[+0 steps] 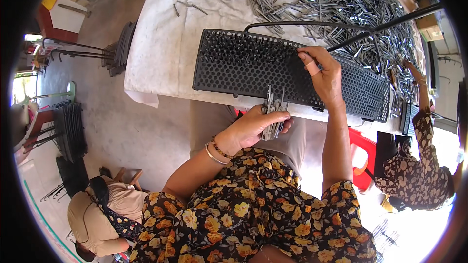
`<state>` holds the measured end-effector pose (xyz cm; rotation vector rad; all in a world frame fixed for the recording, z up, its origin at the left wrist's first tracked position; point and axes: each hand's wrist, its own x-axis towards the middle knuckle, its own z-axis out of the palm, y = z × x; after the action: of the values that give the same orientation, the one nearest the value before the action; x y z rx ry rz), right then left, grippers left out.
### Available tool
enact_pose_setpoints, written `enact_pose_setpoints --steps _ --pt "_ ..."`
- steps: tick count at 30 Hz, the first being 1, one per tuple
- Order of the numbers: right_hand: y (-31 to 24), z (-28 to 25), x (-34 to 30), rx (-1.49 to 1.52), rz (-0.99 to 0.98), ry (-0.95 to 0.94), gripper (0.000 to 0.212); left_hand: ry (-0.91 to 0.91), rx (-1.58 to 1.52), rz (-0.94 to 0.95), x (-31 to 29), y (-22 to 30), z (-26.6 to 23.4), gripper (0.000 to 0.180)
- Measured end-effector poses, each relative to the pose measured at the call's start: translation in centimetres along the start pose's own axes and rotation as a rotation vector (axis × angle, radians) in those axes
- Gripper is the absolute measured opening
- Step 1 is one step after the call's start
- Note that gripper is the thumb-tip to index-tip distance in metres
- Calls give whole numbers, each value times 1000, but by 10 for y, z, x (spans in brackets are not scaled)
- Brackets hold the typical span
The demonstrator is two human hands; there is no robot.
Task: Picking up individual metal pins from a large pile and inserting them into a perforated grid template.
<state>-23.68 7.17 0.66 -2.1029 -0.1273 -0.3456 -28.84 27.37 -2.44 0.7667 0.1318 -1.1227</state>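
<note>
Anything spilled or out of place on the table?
Mildly: a few thin metal strips lie loose on the white cloth at upper left, apart from the main heap. They look like strays. The black perforated panel under the right hand shows no obvious damage.

Strong light burns the floor [414,236] to white, well below and right of the fingers [310,61] of the right hand [327,82]; metal strips [336,5] above them glint. Far left of them, an opening [24,90] glares. Fisheye distortion bends the outer edges.
</note>
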Motion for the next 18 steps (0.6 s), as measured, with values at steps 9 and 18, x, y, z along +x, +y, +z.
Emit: enact_pose_setpoints --steps 9,18 --pt "7 -8 -2 36 17 -58 14 53 -44 -154 -5 6 4 22" --pt "3 -8 0 -18 -6 -44 16 32 6 -25 -3 -3 -1 20"
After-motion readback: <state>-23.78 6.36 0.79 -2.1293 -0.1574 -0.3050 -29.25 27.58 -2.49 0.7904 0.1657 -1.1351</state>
